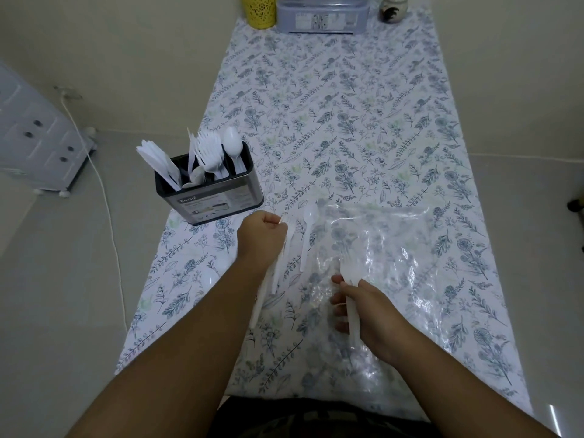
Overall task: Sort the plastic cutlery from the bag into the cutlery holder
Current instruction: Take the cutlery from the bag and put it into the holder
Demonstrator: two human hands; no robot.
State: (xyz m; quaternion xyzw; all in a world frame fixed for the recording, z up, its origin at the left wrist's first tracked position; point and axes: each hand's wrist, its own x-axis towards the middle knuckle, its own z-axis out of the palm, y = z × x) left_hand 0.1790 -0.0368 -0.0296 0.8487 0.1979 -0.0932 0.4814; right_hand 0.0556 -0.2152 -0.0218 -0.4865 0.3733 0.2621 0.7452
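The table [363, 121] runs away from the camera under a floral cloth, its near edge hidden behind the person's dark clothing. On its right half lies the clear plastic bag [395, 248], flattened and so glossy that its outline and contents are hard to make out. The cutlery holder [210, 188], a dark metal box with dividers, stands at the left table edge holding white knives [158, 162], forks [207, 150] and spoons [232, 145] upright in separate compartments. The left hand [260, 235] is curled into a fist around white cutlery whose type is blurred; the handles trail under the wrist. The right hand [363, 311] grips a white fork [349, 276] over the bag's near-left corner. A loose spoon [308, 235] lies on the cloth between the hands, just beside the bag.
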